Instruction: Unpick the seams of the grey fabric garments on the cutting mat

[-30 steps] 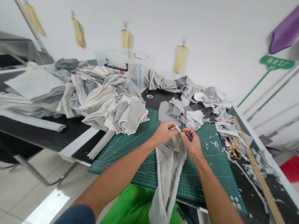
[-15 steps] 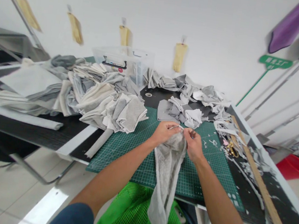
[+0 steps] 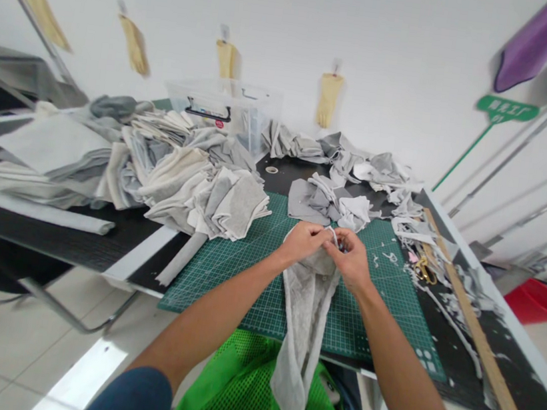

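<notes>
Between my two hands hangs a grey piece of plush fabric (image 3: pixel 306 317), draped over the mat's near edge and down toward my green mesh vest (image 3: pixel 239 389). My left hand (image 3: pixel 305 241) pinches its top edge from the left. Close beside it, my right hand (image 3: pixel 351 259) grips the same edge with fingers bent; a small dark object shows at those fingers, too unclear to name. Beneath lies a green cutting mat (image 3: pixel 239 274) with a printed grid. Grey and white fabric scraps (image 3: pixel 324 201) lie just beyond my hands.
A large heap of grey fabric pieces (image 3: pixel 205 189) covers the left, before a clear plastic box (image 3: pixel 259 122). At the right lie a wooden ruler (image 3: pixel 475 319), gold-handled scissors (image 3: pixel 426 272) and offcuts. A red bucket (image 3: pixel 540 301) stands beyond the table.
My right hand has shifted left and turned inward, so its fingers now meet those of my left hand at the fabric's top edge. The fabric still hangs in the same place.
</notes>
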The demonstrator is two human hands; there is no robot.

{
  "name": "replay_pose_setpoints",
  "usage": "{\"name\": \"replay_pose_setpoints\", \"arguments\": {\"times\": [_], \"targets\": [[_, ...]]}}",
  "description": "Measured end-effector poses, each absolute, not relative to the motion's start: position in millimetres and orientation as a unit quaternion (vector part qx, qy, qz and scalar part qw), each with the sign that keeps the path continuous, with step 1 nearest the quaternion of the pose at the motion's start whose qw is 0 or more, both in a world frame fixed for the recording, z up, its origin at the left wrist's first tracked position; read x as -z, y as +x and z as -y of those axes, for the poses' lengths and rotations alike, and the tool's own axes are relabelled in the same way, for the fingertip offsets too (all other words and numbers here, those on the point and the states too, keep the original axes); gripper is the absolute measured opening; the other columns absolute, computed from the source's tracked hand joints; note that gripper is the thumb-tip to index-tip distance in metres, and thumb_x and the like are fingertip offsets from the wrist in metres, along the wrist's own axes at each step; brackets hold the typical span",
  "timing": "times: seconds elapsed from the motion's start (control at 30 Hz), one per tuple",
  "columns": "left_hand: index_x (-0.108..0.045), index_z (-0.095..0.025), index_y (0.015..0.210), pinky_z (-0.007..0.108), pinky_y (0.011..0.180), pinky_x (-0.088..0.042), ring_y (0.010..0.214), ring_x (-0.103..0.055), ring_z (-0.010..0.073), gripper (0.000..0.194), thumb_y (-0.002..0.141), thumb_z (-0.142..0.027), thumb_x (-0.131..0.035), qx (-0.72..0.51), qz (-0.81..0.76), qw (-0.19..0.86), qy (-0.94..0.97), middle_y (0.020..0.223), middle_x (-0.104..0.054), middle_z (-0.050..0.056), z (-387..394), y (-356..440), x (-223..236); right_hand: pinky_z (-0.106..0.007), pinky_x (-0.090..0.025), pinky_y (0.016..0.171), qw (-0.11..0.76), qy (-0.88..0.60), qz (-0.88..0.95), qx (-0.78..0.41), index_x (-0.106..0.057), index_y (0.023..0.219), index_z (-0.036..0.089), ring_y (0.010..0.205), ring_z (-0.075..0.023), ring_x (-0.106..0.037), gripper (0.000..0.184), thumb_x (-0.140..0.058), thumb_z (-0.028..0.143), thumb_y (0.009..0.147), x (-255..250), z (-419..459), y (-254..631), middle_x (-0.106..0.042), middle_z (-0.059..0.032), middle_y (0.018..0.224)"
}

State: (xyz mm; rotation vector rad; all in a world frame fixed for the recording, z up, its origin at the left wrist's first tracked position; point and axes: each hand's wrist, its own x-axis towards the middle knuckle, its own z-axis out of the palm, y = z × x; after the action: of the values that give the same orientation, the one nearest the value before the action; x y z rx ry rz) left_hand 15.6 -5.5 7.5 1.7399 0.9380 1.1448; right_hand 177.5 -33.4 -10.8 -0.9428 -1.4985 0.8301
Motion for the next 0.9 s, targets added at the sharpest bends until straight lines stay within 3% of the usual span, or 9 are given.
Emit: {"name": "replay_pose_setpoints", "arguments": {"times": [0.1,0.2,0.27,0.37,0.5,0.63,0.7,0.8,0.9], "targets": [[-0.046,-0.018,0.053,0.027,0.054,-0.020,0.056,-0.031,0.0097,0.048,0.088,-0.048,-0.059,-0.448,-0.373,0.428,0.691,0.054,-0.033,-0.005,5.3,15.5,-7.3,-0.028,-0.039,0.064,0.570,-0.397,0.626,-0.355,-0.068,0.099,0.024,0.069,-0.0146,-0.050,0.030,-0.082,0.043,0.080,10.8,33.8,178.2,-0.064,0.0019,0.080],[-0.055,-0.016,0.058,0.026,0.055,-0.024,0.057,-0.036,0.0098,0.042,0.086,-0.047,-0.064,-0.481,-0.354,0.436,0.673,0.056,-0.042,-0.004,5.9,16.0,-7.1,-0.028,-0.037,0.063,0.580,-0.392,0.608,-0.375,-0.071,0.098,0.024,0.068,-0.0144,-0.048,0.031,-0.083,0.045,0.079,10.4,34.1,179.4,-0.064,0.0016,0.079],[-0.070,-0.015,0.076,0.025,0.055,-0.027,0.056,-0.038,0.0096,0.030,0.084,-0.044,-0.069,-0.504,-0.333,0.447,0.660,0.060,-0.050,-0.004,6.7,16.6,-6.7,-0.028,-0.036,0.062,0.583,-0.396,0.586,-0.399,-0.071,0.100,0.024,0.065,-0.0145,-0.047,0.033,-0.082,0.048,0.080,10.2,33.9,180.4,-0.062,0.0018,0.076],[-0.078,-0.016,0.103,0.025,0.054,-0.026,0.051,-0.034,0.0085,0.033,0.083,-0.042,-0.073,-0.506,-0.332,0.458,0.651,0.057,-0.052,-0.005,7.4,17.2,-5.1,-0.028,-0.035,0.060,0.586,-0.416,0.555,-0.419,-0.069,0.097,0.024,0.062,-0.0147,-0.045,0.036,-0.077,0.056,0.082,11.0,32.9,181.6,-0.058,0.0020,0.073],[-0.079,-0.014,0.092,0.025,0.055,-0.030,0.053,-0.041,0.0090,0.030,0.082,-0.042,-0.075,-0.512,-0.337,0.461,0.642,0.063,-0.062,0.000,5.6,16.8,-2.3,-0.028,-0.036,0.060,0.584,-0.436,0.554,-0.402,-0.068,0.090,0.023,0.064,-0.0150,-0.046,0.040,-0.075,0.061,0.081,12.5,31.8,181.2,-0.059,0.0004,0.075],[-0.079,-0.014,0.100,0.025,0.052,-0.024,0.049,-0.032,0.0075,0.032,0.079,-0.039,-0.078,-0.501,-0.354,0.452,0.647,0.051,-0.047,-0.007,2.5,14.4,-1.0,-0.028,-0.033,0.053,0.585,-0.435,0.532,-0.430,-0.065,0.100,0.026,0.057,-0.0136,-0.040,0.044,-0.075,0.064,0.081,11.4,32.7,179.8,-0.053,0.0031,0.069],[-0.079,-0.015,0.099,0.024,0.052,-0.023,0.049,-0.032,0.0073,0.030,0.077,-0.035,-0.078,-0.490,-0.352,0.453,0.656,0.052,-0.048,-0.006,0.7,13.2,-0.4,-0.028,-0.032,0.052,0.586,-0.429,0.524,-0.445,-0.064,0.102,0.027,0.054,-0.0131,-0.037,0.045,-0.075,0.065,0.080,10.4,33.3,179.8,-0.048,0.0044,0.066],[-0.078,-0.015,0.093,0.023,0.053,-0.028,0.052,-0.041,0.0082,0.023,0.075,-0.029,-0.076,-0.487,-0.346,0.478,0.644,0.059,-0.058,-0.003,-2.1,13.0,1.1,-0.028,-0.031,0.051,0.589,-0.419,0.516,-0.460,-0.064,0.101,0.027,0.055,-0.0126,-0.037,0.045,-0.077,0.064,0.079,10.2,33.1,180.8,-0.046,0.0046,0.067],[-0.076,-0.015,0.086,0.024,0.061,-0.041,0.063,-0.055,0.0119,0.018,0.074,-0.028,-0.074,-0.508,-0.344,0.480,0.627,0.071,-0.068,0.001,-4.2,14.5,1.9,-0.027,-0.030,0.051,0.584,-0.416,0.516,-0.468,-0.066,0.099,0.026,0.056,-0.0126,-0.037,0.043,-0.077,0.062,0.079,11.2,32.0,181.9,-0.047,0.0040,0.068]]}}
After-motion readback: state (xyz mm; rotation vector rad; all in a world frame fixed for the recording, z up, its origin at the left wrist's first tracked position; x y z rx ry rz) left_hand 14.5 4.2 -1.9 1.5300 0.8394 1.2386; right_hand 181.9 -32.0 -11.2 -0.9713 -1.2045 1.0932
